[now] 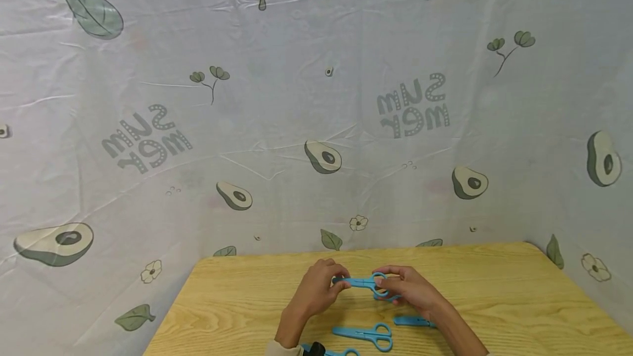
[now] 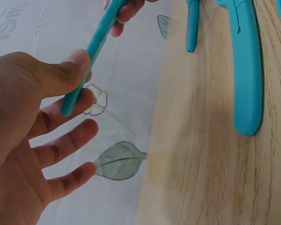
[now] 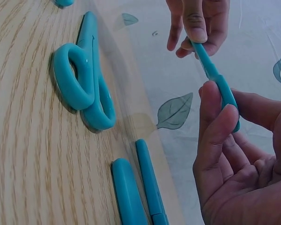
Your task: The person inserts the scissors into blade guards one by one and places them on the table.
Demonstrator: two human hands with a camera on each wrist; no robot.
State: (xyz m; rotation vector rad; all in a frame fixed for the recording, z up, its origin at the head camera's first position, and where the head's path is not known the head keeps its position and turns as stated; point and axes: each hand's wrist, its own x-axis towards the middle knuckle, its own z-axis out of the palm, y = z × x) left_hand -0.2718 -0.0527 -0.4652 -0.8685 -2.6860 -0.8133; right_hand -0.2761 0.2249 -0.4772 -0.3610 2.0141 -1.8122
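Both hands hold one pair of blue scissors [image 1: 362,283] above the wooden table. My left hand [image 1: 318,288] pinches the blunt, covered-looking blade end between thumb and index finger. In the left wrist view the other fingers of that hand [image 2: 33,117] are spread, and the scissors [image 2: 99,41] appear edge-on. At the opposite end, my right hand [image 1: 412,291] grips the finger loops. Its thumb and fingers [image 3: 220,117] close round the handle in the right wrist view. Part of another blue pair [image 1: 390,297] shows just below the right hand, mostly hidden by it.
More blue scissors [image 1: 363,334] lie on the table [image 1: 237,295] in front of the hands. One pair [image 1: 412,321] is partly covered by the right forearm, another [image 1: 348,352] is cut off at the bottom edge near the left wrist. A printed sheet [image 1: 277,125] hangs behind the table.
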